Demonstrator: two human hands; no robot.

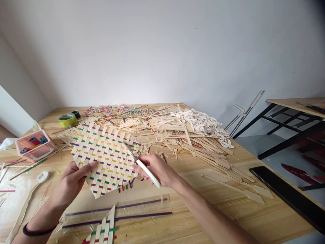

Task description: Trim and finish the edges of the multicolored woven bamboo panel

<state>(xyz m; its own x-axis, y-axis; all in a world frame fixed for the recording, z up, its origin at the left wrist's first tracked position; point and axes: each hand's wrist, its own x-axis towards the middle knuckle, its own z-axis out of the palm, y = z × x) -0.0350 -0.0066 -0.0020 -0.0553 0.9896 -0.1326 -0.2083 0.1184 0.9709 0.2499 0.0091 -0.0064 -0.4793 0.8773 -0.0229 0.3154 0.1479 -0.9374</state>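
Observation:
A woven bamboo sheet (106,154), pale strips crossed with purple, green, yellow and red ones, is held tilted above the table. My left hand (73,178) grips its lower left edge, thumb on top and fingers underneath. In my right hand (157,167) is a pair of white-handled scissors (146,172), blades pointing up and left across the sheet's right part. The fingers of that hand are closed around the handles and partly hidden. Beneath, at the table's front, lie a woven offcut (104,228) and two purple strips (142,216).
A pink box with thread spools (35,145) and tape rolls (67,120) stand at the left. Loose bamboo scraps and white cord (203,123) heap up at the back. Several paddle-shaped sticks (236,189) and a long black object (284,193) lie on the right.

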